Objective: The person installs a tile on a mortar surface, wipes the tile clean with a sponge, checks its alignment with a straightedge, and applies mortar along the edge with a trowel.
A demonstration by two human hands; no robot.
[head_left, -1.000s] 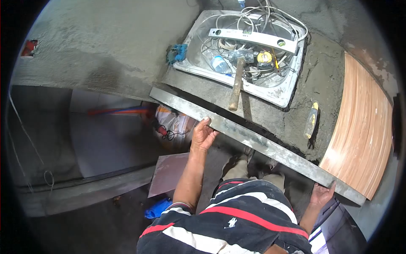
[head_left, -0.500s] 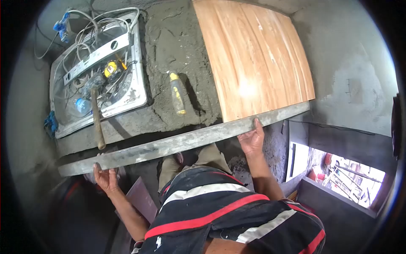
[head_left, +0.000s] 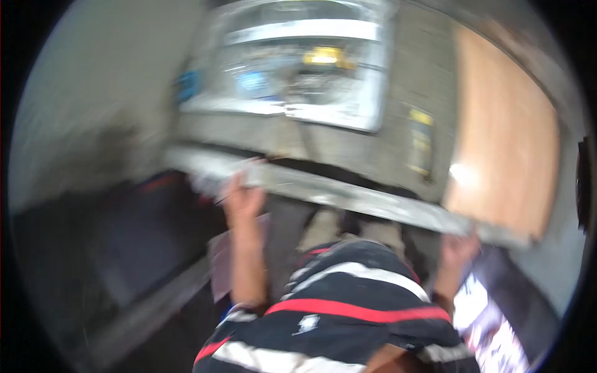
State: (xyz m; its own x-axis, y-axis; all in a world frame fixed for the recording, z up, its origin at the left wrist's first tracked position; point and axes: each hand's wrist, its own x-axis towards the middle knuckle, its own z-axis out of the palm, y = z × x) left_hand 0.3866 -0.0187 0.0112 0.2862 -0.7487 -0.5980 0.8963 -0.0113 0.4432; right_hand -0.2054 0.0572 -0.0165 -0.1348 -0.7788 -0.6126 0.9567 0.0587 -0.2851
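**Left hand [head_left: 244, 194] and right hand [head_left: 460, 247] grip a long metal straightedge [head_left: 339, 198] along the worktop [head_left: 367, 156]**

The straightedge runs lengthwise by the worktop's front edge, with a dark gap between the two along the middle. The left hand is closed on it toward its left end; the right hand is closed on its near edge toward the right end, by the front edge of a wood-grain panel [head_left: 507, 137]. Blur hides whether straightedge and panel touch.

The panel covers the worktop's right end. Left of it, a yellow-and-dark hand tool [head_left: 420, 146] lies on the grey surface. Further left sits a white-rimmed sink [head_left: 339, 117], a spirit level [head_left: 305, 29] across it, with a yellow tape measure [head_left: 326, 56] and a blue-labelled bottle [head_left: 252, 82] in front. A blue rag [head_left: 186, 86] lies at the sink's left edge.
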